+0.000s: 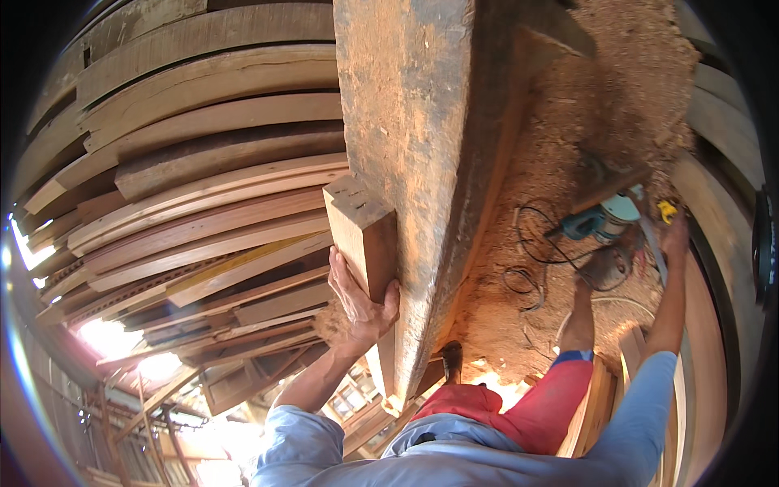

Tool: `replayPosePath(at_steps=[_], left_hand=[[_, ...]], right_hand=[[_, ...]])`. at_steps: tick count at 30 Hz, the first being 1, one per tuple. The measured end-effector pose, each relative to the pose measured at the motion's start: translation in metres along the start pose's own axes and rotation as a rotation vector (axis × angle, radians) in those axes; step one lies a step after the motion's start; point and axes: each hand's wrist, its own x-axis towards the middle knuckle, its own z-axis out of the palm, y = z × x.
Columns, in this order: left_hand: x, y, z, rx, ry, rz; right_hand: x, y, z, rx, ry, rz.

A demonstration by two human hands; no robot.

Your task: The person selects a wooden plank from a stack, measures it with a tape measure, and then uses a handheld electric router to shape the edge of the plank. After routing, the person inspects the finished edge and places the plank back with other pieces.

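Note:
My left hand is wrapped round a squared wooden beam, its thumb on one side and its fingers along the other. The beam lies lengthwise on the left part of a broad, worn wooden bench. Far out to the right, my right arm stretches down toward the floor. There my right hand is closed at a small yellow object; its exact kind is too small to make out. Close to that hand lies a teal power tool, with a grey strip between them.
Stacked planks fill the left side. Sawdust covers the floor right of the bench, where a black cord lies in loops. More long boards curve along the right edge. My bare foot is beside the tool.

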Motion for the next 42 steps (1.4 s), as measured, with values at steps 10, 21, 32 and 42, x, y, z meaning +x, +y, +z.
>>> replayPosePath(at_steps=[10, 21, 32, 42], left_hand=[[0.001, -0.005, 0.008, -0.211, -0.049, -0.014], [0.009, -0.008, -0.001, -0.053, 0.09, 0.105], [-0.012, -0.011, -0.012, -0.137, 0.091, -0.016], [-0.155, -0.008, -0.045, -1.338, -0.728, -0.072]], right_hand=[[0.044, 0.06, 0.082, -0.179, -0.067, 0.142], [-0.087, 0.053, 0.014, 0.101, 0.208, 0.341], [-0.344, -0.259, -0.194, 1.626, -0.819, 0.393], [-0.47, -0.446, -0.228, 0.264, -0.123, -0.598]])
